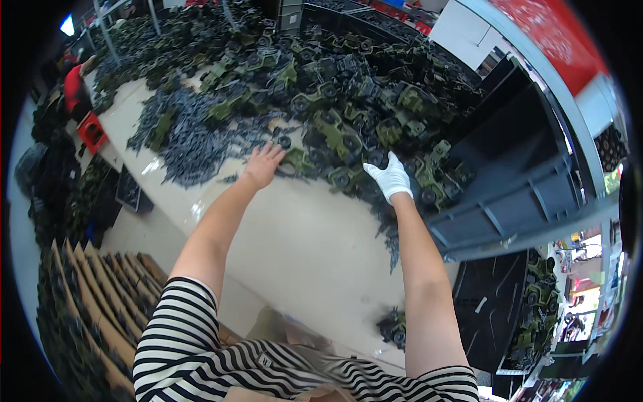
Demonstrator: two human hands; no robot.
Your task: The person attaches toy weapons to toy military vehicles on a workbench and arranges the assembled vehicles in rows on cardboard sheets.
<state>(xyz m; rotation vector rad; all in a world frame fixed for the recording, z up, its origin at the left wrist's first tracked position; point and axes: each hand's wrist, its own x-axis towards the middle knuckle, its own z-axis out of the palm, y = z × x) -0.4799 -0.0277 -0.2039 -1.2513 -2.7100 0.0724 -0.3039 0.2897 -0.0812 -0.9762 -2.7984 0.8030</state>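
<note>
My bare left hand (262, 164) reaches out flat over the pale table (295, 248), its fingers spread at the edge of a heap of green toy military trucks (341, 100). A green toy truck (295, 161) lies right at its fingertips. My right hand (390, 177), in a white glove, reaches into the same heap, with its fingers curled on a dark green toy truck (375, 159) among the black wheels. Grey plastic parts (194, 144) lie in a spread to the left of my left hand.
A dark grey plastic crate (516, 201) stands tipped at the right of the heap. A lone green toy truck (394, 328) sits near the table's near edge. Cardboard sheets (100, 295) stand stacked at the lower left. A red stool (92, 132) stands far left.
</note>
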